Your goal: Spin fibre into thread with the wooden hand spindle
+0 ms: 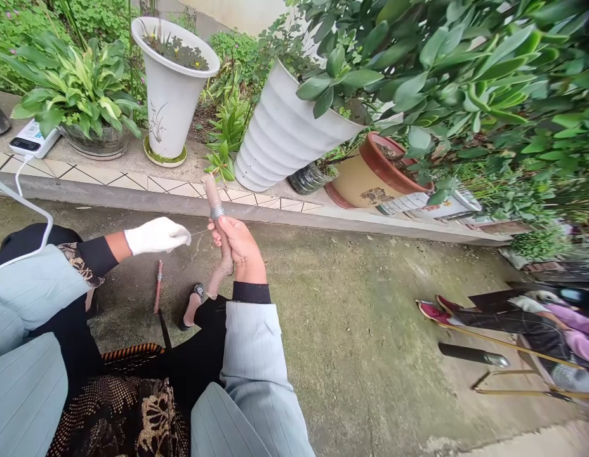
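My right hand (pixel 240 244), bare, is closed round a crooked, pale brown wooden stick (pixel 211 190). Its upper end points away from me, and its bent lower part comes down towards my knee. Just above my fingers, silvery wire (pixel 218 211) is wound in a tight band round the stick. To the left, my left hand (pixel 158 235) wears a white glove and is closed in a pinch. A thin strand of wire (pixel 199 232) runs from its fingertips to the stick; the glove hides the strand's end.
A reddish rod (pixel 158 287) with a grey wrapped band lies on the concrete by my feet. Beyond is a tiled ledge (pixel 146 183) with a white planter (pixel 173 89), a ribbed pot (pixel 285 127) and a power bank (pixel 35 138) with a cable. Another person (pixel 504 317) sits at right.
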`<move>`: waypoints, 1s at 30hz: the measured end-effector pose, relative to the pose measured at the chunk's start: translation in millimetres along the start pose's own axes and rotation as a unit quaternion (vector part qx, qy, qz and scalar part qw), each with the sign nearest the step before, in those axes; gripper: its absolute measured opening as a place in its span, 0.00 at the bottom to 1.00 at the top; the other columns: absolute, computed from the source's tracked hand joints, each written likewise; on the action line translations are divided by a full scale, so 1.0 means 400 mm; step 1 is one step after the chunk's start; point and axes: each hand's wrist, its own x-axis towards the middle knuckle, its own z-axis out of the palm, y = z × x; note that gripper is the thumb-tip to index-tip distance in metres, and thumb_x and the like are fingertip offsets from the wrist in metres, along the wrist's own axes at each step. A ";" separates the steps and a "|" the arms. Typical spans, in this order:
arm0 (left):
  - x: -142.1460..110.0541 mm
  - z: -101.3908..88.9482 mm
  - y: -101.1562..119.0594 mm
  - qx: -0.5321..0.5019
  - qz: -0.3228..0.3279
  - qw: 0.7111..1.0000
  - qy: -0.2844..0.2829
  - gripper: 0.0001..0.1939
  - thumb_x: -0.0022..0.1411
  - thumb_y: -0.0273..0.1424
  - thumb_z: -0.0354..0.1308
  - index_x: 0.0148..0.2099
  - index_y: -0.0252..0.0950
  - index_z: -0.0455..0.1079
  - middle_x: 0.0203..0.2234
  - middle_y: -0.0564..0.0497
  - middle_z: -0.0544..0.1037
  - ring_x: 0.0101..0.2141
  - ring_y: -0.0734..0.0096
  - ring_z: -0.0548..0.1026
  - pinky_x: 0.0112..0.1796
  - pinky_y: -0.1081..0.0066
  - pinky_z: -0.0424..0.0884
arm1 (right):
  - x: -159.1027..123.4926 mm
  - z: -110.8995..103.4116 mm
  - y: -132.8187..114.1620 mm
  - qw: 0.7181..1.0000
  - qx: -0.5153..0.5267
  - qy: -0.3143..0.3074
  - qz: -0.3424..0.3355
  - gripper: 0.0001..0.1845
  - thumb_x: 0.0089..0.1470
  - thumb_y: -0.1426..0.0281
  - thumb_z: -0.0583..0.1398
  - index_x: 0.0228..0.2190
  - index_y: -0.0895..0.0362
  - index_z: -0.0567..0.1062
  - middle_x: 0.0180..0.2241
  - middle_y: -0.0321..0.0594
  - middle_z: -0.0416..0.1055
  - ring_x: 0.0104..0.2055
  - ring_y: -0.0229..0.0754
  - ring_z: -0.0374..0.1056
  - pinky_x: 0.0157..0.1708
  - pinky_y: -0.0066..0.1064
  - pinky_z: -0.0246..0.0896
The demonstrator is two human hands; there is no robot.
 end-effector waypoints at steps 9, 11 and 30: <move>0.002 0.044 -0.034 0.258 0.009 0.952 0.163 0.18 0.64 0.33 0.45 0.46 0.33 0.74 0.26 0.40 0.77 0.27 0.60 0.75 0.33 0.64 0.66 | 0.026 -0.027 0.034 0.987 -0.034 0.156 -0.003 0.24 0.45 0.50 0.65 0.30 0.58 0.71 0.27 0.36 0.70 0.20 0.29 0.55 0.17 0.23 0.53; 0.003 0.032 -0.028 0.192 -0.007 0.968 0.163 0.18 0.64 0.34 0.46 0.49 0.36 0.73 0.31 0.43 0.79 0.31 0.61 0.75 0.36 0.65 0.67 | 0.025 -0.027 0.031 0.989 -0.033 0.146 -0.019 0.24 0.45 0.49 0.64 0.30 0.58 0.71 0.28 0.36 0.69 0.20 0.29 0.56 0.18 0.24 0.53; 0.018 0.013 -0.024 -0.437 -0.033 0.880 -0.184 0.12 0.51 0.34 0.65 0.34 0.29 0.76 0.24 0.46 0.77 0.23 0.73 0.73 0.28 0.73 0.69 | 0.014 -0.001 0.021 0.993 -0.089 -0.077 -0.017 0.23 0.47 0.49 0.63 0.30 0.57 0.71 0.25 0.36 0.69 0.23 0.33 0.61 0.20 0.25 0.54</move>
